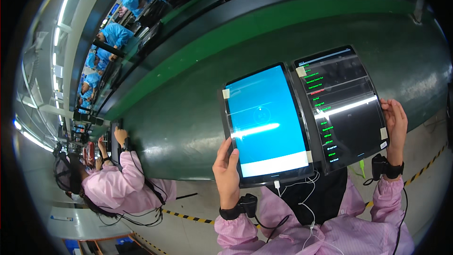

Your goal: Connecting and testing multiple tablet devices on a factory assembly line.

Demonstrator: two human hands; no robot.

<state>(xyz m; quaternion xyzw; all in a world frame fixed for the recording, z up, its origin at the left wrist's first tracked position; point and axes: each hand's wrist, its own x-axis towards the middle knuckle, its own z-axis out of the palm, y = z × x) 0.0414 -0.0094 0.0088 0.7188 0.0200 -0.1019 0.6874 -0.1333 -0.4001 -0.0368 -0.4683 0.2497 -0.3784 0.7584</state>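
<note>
My left hand (227, 175) grips the lower left edge of a tablet (266, 99), its thumb along the rim. That tablet's screen is bright blue with a white band at the bottom. A white charging plug (277, 185) sits at its lower edge, with a white cable (302, 203) hanging down. Close beside it on the right is a second tablet (347, 125) with a dark screen and a list of mostly green text lines. My right hand (395, 125) is closed on the right edge of this second tablet. Both tablets carry clear film and small pale tape tabs.
A green workbench (184, 132) stretches away beyond the tablets. To the left, a co-worker in pink (113, 184) works at the same bench. People in blue (115, 35) sit along a line farther off. Yellow-black tape (188, 217) marks the floor, and black cables hang from my wrist bands.
</note>
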